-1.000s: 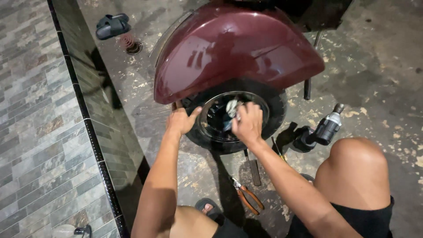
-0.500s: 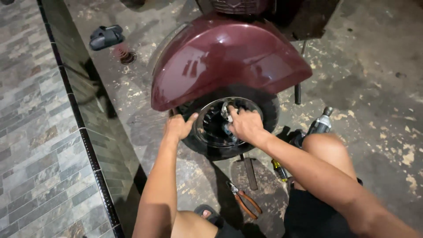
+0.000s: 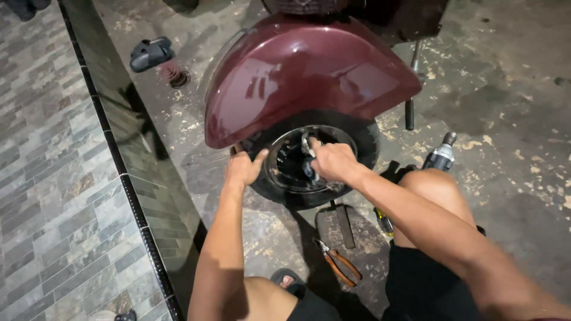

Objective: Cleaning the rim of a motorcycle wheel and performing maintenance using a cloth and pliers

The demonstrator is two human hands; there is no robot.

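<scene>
Left hand (image 3: 242,169) flat on black rubber tyre (image 3: 363,139) under maroon metal fender (image 3: 309,77), right hand (image 3: 333,160) gripping a fitting at the hub (image 3: 291,163); wheel still mounted, orange-handled pliers (image 3: 339,261) idle on floor.

Both hands (image 3: 291,165) on scooter wheel (image 3: 309,160)

Stained concrete floor (image 3: 511,196): orange-handled pliers (image 3: 338,263) near, a power drill (image 3: 439,157) right, a dark sandal (image 3: 151,53) far left.
</scene>
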